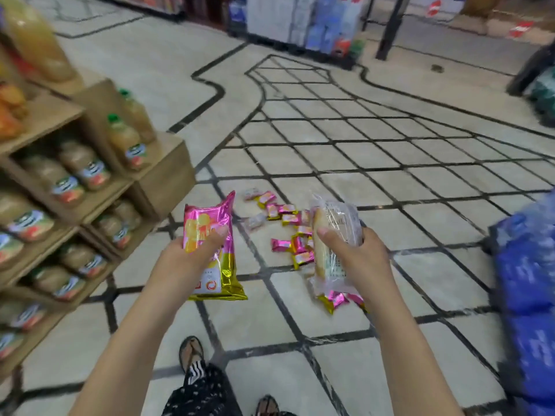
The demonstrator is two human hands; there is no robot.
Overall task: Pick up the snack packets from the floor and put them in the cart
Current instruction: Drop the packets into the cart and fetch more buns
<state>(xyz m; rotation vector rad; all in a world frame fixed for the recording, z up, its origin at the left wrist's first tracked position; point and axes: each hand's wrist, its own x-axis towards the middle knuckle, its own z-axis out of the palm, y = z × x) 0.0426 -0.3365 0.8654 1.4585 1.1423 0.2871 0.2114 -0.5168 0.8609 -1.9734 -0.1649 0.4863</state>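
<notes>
The pink and gold packet [210, 244] is up off the floor [330, 349] in your left hand [186, 256], held upright with your thumb laid across its front and your fingers behind it. Your right hand [357, 253] grips a clear-wrapped packet [333, 232] with a pale bun inside, thumb on the near face and fingers curled round the far side. A few small pink and gold wrappers [336, 300] show just under that hand, though you cannot tell whether it holds them too. Between and beyond your two hands, small pink and gold packets [285, 223] lie scattered in a loose heap on the tiled floor. To your left stands a wooden shelf [168, 172] stocked with juice bottles [84, 166], and on your right blue packs [528, 280] are stacked by the edge of view. One sandalled foot [190, 352] shows on the tiles below your arms.
</notes>
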